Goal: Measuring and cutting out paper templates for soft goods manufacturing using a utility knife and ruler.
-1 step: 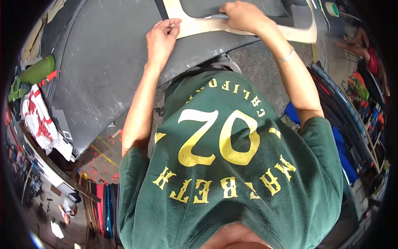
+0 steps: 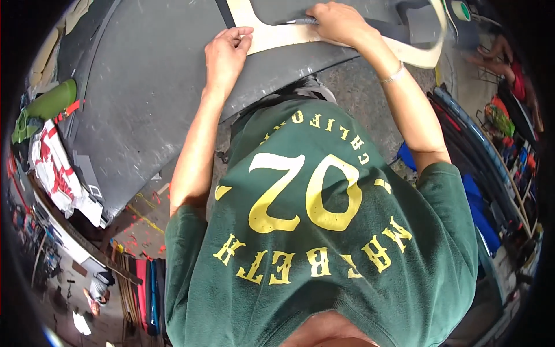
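A cream-coloured flat template (image 2: 283,38) with curved edges lies along the near edge of a dark grey table (image 2: 144,75). Its left edge meets the fingertips of my left hand (image 2: 224,61), whose thumb and index finger are pinched together there. My right hand (image 2: 341,24) is closed round a slim pen-like tool (image 2: 302,21) with a dark grip and a pale, narrow tip pointing left. That hand rests over the template's middle, and the tool lies along its inner curved edge. Whether the tool is a pen or a knife I cannot make out.
A roll of green tape (image 2: 461,10) is at the far right. On the left are a green roll (image 2: 52,101) and a white-and-red bundle (image 2: 58,168). A person (image 2: 503,63) sits at the right; another person (image 2: 98,292) shows at lower left, near upright coloured rolls (image 2: 141,295).
The template's right end has shifted a little toward me. My right wrist has moved slightly left and nearer, with the tool still held. My left hand stays almost in place.
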`<state>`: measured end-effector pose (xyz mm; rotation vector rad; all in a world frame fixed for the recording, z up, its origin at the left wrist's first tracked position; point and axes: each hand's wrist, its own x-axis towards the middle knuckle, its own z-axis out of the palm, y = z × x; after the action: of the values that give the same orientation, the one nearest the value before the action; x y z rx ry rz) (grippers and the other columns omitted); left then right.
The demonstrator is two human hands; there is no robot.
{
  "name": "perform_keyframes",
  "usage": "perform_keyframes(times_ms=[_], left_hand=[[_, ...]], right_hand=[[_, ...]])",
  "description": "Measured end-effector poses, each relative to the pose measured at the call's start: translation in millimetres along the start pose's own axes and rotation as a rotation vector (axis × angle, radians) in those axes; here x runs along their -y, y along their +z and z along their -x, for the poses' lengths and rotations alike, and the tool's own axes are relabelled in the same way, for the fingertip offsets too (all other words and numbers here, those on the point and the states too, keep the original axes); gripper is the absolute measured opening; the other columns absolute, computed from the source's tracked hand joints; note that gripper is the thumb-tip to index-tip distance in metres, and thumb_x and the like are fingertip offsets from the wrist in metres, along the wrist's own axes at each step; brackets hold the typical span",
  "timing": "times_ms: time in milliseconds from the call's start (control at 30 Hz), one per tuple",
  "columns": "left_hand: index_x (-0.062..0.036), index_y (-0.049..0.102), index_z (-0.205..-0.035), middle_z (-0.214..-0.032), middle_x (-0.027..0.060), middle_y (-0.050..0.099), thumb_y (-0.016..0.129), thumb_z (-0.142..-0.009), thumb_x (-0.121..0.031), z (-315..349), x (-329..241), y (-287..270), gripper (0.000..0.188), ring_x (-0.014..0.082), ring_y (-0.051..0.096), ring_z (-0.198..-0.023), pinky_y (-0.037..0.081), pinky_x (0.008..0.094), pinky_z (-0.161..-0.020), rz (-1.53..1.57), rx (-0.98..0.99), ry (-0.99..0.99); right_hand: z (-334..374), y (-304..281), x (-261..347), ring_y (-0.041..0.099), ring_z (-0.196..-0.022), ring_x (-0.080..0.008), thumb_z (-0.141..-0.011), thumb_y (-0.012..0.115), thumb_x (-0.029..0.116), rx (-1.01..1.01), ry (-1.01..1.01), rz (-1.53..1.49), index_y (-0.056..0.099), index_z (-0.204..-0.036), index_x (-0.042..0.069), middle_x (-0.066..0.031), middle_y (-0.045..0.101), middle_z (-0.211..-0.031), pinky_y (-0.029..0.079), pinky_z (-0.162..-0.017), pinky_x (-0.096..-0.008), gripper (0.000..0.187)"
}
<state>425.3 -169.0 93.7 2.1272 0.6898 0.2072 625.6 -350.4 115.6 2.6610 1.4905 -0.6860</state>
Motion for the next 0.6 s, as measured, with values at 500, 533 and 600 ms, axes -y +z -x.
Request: perform_keyframes(times_ms=[500, 533, 600], left_hand=[[-0.0051, 0.07, -0.123, -0.136, 0.0177, 0.06, 0.06, -0.093, -0.009, 3.0, -0.8, 0.9, 0.031, 0.0367, 0.06, -0.123, 0.05, 0.0474, -0.104, -0.667, 0.044, 0.484], [-0.0038, 0.065, -0.129, -0.14, 0.0168, 0.058, 0.061, -0.095, -0.01, 14.6, -0.9, 12.2, 0.035, 0.0374, 0.056, -0.129, 0.047, 0.0471, -0.109, -0.619, 0.066, 0.526], [-0.0024, 0.061, -0.136, -0.145, 0.016, 0.055, 0.062, -0.096, -0.011, 29.7, 9.2, 26.7, 0.041, 0.0381, 0.052, -0.135, 0.043, 0.0468, -0.114, -0.573, 0.086, 0.564]], right_hand=[[-41.9, 4.8, -0.1, 0.073, -0.09, -0.0399, -0.083, 0.078, 0.048, -0.134, 0.035, -0.066, 0.077, -0.096, 0.003, -0.0223, 0.074, -0.091, 0.058, -0.082, -0.0485, 0.046], [-43.6, 3.3, 3.2, 0.073, -0.089, -0.04, -0.082, 0.078, 0.047, -0.135, 0.04, -0.065, 0.077, -0.095, 0.003, -0.0224, 0.074, -0.09, 0.058, -0.082, -0.0485, 0.046], [-48.9, 2.1, 6.2, 0.073, -0.09, -0.0399, -0.082, 0.079, 0.046, -0.13, 0.008, -0.077, 0.077, -0.096, 0.003, -0.0226, 0.074, -0.09, 0.058, -0.082, -0.0483, 0.045]])
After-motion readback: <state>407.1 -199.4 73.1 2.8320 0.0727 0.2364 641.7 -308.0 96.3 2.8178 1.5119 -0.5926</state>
